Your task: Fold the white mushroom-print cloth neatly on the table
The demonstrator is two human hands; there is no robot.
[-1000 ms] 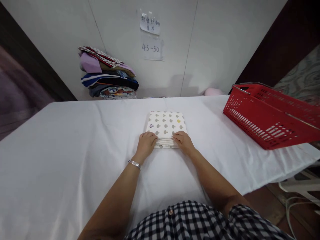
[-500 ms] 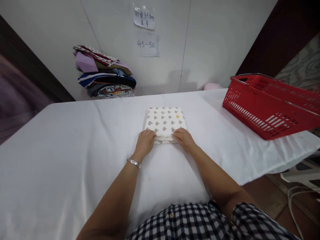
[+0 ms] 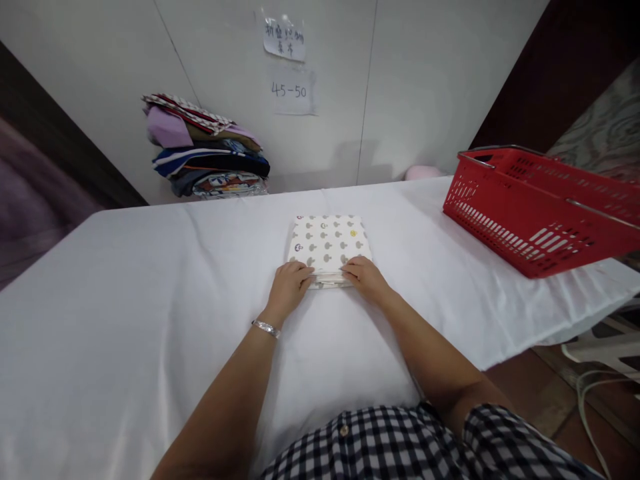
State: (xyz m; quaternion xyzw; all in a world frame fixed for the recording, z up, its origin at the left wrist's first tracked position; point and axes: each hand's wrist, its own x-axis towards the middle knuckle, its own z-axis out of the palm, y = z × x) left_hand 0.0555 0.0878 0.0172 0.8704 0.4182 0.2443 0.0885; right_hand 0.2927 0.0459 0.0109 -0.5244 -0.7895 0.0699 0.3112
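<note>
A folded white cloth [image 3: 330, 240] with a print of small grey mushroom-like shapes lies on the white-covered table in front of me. Its layered edge faces my body. My left hand [image 3: 291, 283] grips the near left corner, fingers closed over the edge. At the near right corner my right hand [image 3: 367, 277] pinches the same cloth between thumb and fingers. The undersides of both grips are hidden.
On the right of the white-covered table [image 3: 125, 287] stands a red plastic basket [image 3: 540, 207]. Several folded fabrics [image 3: 207, 150] are stacked behind the far edge, against the wall. A pink object [image 3: 423, 173] shows behind that edge too. Paper signs [image 3: 293, 90] hang on the wall.
The view has shifted very slightly. Both hands stay at the near corners of the folded cloth, with no other clear change.
</note>
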